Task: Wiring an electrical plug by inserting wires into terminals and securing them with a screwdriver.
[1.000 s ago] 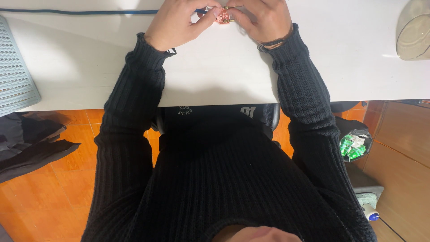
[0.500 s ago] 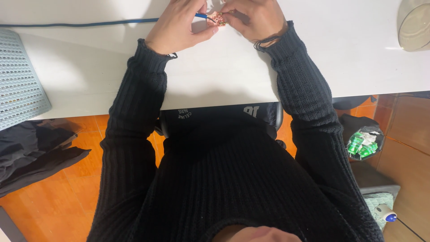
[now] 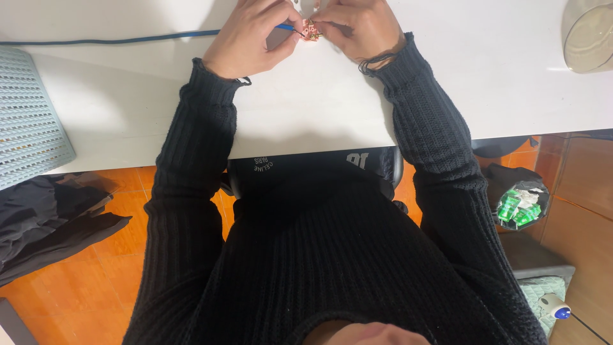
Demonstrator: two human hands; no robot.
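Both my hands rest on the white table (image 3: 319,108) at the top of the view. My left hand (image 3: 252,38) pinches a thin blue-handled tool (image 3: 285,27) whose tip points right at a small red and white piece (image 3: 311,30). My right hand (image 3: 357,29) grips that small piece from the right side. The two hands nearly touch around the piece, and my fingers hide most of it. I wear a black ribbed sweater, with a dark band at my right wrist.
A blue cable (image 3: 108,41) runs along the table's far left. A grey perforated tray (image 3: 29,121) overhangs the left edge. A pale round container (image 3: 587,35) stands at the right. Below are dark cloth (image 3: 51,223), a small bin with green wrappers (image 3: 520,204) and an orange floor.
The view has tilted, so hands and table sit slightly lower in the picture. My hands stay together on the small piece, with the blue tool now showing more plainly.
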